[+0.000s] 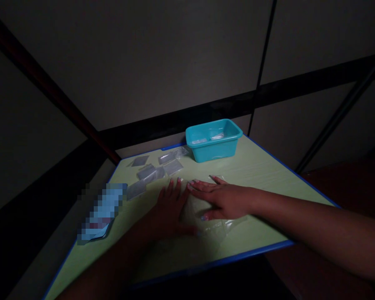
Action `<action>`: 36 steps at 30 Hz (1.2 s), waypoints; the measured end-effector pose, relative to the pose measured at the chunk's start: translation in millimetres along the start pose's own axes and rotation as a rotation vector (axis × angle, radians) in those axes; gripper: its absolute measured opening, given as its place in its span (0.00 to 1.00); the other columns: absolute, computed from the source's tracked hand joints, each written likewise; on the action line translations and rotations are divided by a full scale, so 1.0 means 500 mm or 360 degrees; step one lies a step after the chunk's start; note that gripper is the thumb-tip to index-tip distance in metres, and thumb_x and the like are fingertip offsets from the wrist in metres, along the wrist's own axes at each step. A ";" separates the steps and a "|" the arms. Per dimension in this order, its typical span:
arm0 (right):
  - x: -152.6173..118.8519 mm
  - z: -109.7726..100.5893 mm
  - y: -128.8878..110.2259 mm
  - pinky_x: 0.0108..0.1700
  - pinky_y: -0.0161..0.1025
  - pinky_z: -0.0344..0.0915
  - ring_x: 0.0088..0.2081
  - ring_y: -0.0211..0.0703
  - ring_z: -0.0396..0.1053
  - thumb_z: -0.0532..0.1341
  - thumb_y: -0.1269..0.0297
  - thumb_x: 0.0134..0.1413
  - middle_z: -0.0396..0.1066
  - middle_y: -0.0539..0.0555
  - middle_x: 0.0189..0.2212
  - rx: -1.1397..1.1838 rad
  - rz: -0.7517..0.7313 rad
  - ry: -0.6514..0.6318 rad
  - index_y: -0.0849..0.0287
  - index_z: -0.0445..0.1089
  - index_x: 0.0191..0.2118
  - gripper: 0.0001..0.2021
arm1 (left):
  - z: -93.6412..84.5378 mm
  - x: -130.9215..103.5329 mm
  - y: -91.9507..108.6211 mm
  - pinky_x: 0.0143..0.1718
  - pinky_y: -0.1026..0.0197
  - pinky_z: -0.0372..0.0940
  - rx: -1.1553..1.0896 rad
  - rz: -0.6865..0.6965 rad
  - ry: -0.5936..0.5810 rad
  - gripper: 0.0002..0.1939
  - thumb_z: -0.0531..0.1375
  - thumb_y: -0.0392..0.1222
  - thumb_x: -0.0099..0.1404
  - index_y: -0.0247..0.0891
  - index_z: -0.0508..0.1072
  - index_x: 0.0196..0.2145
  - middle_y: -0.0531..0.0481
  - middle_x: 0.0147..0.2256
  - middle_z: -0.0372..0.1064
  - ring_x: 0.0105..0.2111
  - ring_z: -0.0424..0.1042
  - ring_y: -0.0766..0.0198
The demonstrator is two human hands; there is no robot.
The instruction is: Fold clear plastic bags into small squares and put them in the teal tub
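At lower centre of the frame, a clear plastic bag [195,208], thin, creased and faintly shiny, laid flat on the table [262,171], its outline partly hidden under two hands. Over its left part, the left hand [171,208], palm down, fingers stretched and slightly apart, thumb out toward the right, in deep shadow. Across its upper right part, the right hand [231,200], palm down and flattened, fingers long toward the left, thumb set apart below. Fingertips of both near each other at centre; whether touching, impossible to tell. Nothing pinched in either; how firmly pressed, impossible to tell.

Under the bag, a smooth, pale yellow-green tabletop with a faint grain, bordered by blue edging [243,254]. Above and left of the hands, small packets [146,173], flat, rectangular, clear to greyish, some overlapping, with a soft sheen on the film. Just above centre right, near the far edge of the table, a turquoise tub [214,151] of glossy plastic, oblong with rounded corners and a flared rim; inside, pale wrapped pieces [218,136]. At lower left, a light blue, long, flat object [104,212], blurred into blocks. Across the upper frame, a dull, smooth panelled wall [175,62] with a dark glossy band [175,118].
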State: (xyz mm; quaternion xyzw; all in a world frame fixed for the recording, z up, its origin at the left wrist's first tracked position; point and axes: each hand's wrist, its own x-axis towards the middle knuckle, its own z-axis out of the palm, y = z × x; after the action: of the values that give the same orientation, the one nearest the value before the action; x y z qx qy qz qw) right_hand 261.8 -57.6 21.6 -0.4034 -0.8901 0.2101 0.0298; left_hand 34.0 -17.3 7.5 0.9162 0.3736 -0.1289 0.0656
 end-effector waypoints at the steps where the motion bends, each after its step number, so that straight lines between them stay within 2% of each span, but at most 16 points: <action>1: 0.001 0.001 0.001 0.62 0.67 0.30 0.68 0.57 0.33 0.53 0.45 0.59 0.31 0.65 0.68 -0.0003 0.0011 -0.0025 0.60 0.35 0.69 0.40 | -0.001 0.000 0.003 0.60 0.32 0.38 0.0010 -0.0033 0.0002 0.62 0.55 0.76 0.48 0.34 0.37 0.68 0.30 0.66 0.23 0.65 0.24 0.34; 5: 0.000 -0.001 0.003 0.61 0.68 0.32 0.67 0.61 0.27 0.54 0.44 0.58 0.28 0.67 0.67 -0.0078 0.0187 -0.0078 0.62 0.35 0.68 0.42 | -0.003 0.004 0.003 0.59 0.31 0.39 0.0049 -0.0243 0.0077 0.56 0.52 0.72 0.56 0.30 0.40 0.67 0.27 0.66 0.31 0.65 0.32 0.33; 9: -0.006 -0.008 0.003 0.60 0.70 0.36 0.65 0.68 0.24 0.57 0.41 0.54 0.28 0.67 0.67 -0.0114 0.0364 -0.0054 0.58 0.41 0.68 0.43 | -0.001 0.006 -0.007 0.57 0.29 0.41 0.0087 -0.0487 0.0198 0.46 0.46 0.67 0.64 0.26 0.47 0.65 0.21 0.64 0.41 0.64 0.40 0.32; 11: -0.009 -0.008 0.000 0.60 0.70 0.36 0.65 0.70 0.23 0.57 0.41 0.53 0.28 0.68 0.67 -0.0123 0.0406 -0.0042 0.57 0.41 0.68 0.44 | -0.002 0.007 -0.010 0.57 0.30 0.42 0.0085 -0.0576 0.0266 0.44 0.45 0.65 0.66 0.24 0.48 0.65 0.20 0.63 0.43 0.64 0.40 0.32; 13: -0.010 -0.007 -0.005 0.60 0.70 0.34 0.66 0.68 0.22 0.56 0.41 0.54 0.25 0.68 0.67 -0.0142 0.0361 -0.0033 0.57 0.37 0.68 0.44 | -0.003 0.007 -0.010 0.58 0.32 0.42 0.0067 -0.0519 0.0342 0.42 0.45 0.63 0.66 0.25 0.47 0.65 0.22 0.65 0.39 0.65 0.37 0.35; 15: -0.010 -0.004 -0.010 0.61 0.69 0.30 0.66 0.64 0.22 0.55 0.41 0.55 0.23 0.67 0.67 -0.0129 0.0233 -0.0014 0.58 0.35 0.69 0.44 | -0.004 0.007 -0.008 0.60 0.35 0.41 0.0040 -0.0322 0.0380 0.43 0.46 0.64 0.66 0.28 0.45 0.66 0.27 0.66 0.32 0.66 0.32 0.40; 17: -0.010 0.000 -0.013 0.61 0.67 0.27 0.67 0.61 0.25 0.56 0.43 0.56 0.24 0.66 0.67 -0.0076 0.0088 0.0018 0.59 0.35 0.69 0.44 | -0.004 0.008 -0.007 0.62 0.36 0.38 0.0014 -0.0114 0.0350 0.46 0.46 0.67 0.64 0.30 0.41 0.67 0.32 0.67 0.29 0.67 0.30 0.44; 19: -0.008 0.005 -0.014 0.61 0.67 0.25 0.67 0.60 0.28 0.56 0.45 0.56 0.26 0.66 0.67 -0.0021 -0.0015 0.0040 0.60 0.34 0.69 0.44 | -0.001 0.009 -0.006 0.62 0.34 0.35 -0.0010 -0.0007 0.0273 0.50 0.46 0.71 0.61 0.31 0.39 0.67 0.33 0.67 0.28 0.67 0.30 0.44; 22: -0.001 0.014 -0.012 0.61 0.67 0.23 0.68 0.57 0.34 0.56 0.47 0.58 0.32 0.67 0.67 0.0020 -0.0082 0.0065 0.61 0.35 0.68 0.42 | 0.006 0.014 -0.008 0.61 0.32 0.33 -0.0033 -0.0013 0.0186 0.55 0.48 0.74 0.57 0.30 0.39 0.67 0.31 0.67 0.28 0.66 0.30 0.42; 26: 0.010 0.026 -0.010 0.61 0.66 0.22 0.67 0.54 0.39 0.54 0.48 0.60 0.39 0.66 0.67 0.0033 -0.0131 0.0145 0.61 0.39 0.68 0.38 | 0.014 0.019 -0.012 0.60 0.31 0.34 -0.0034 -0.0057 0.0200 0.59 0.50 0.76 0.53 0.31 0.38 0.68 0.31 0.67 0.28 0.66 0.29 0.39; 30: 0.012 0.026 -0.006 0.61 0.69 0.26 0.67 0.57 0.35 0.51 0.45 0.60 0.36 0.64 0.67 -0.0031 -0.0030 0.0110 0.60 0.41 0.68 0.38 | 0.010 0.018 -0.010 0.59 0.29 0.36 -0.0034 -0.0078 0.0198 0.57 0.51 0.76 0.53 0.35 0.40 0.68 0.33 0.67 0.30 0.66 0.29 0.35; 36: 0.009 0.011 0.001 0.59 0.72 0.29 0.67 0.63 0.26 0.51 0.43 0.59 0.29 0.62 0.68 -0.0135 0.0250 0.0031 0.50 0.44 0.67 0.35 | 0.006 0.015 -0.010 0.58 0.27 0.37 -0.0024 -0.0121 0.0197 0.57 0.53 0.75 0.51 0.39 0.40 0.68 0.34 0.67 0.30 0.65 0.29 0.32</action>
State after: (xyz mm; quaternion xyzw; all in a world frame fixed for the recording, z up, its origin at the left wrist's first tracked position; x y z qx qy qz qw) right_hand 258.0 -56.1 15.8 -0.4748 -0.8635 0.1700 0.0048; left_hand 35.1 -9.2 2.5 0.9071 0.4125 -0.0714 0.0443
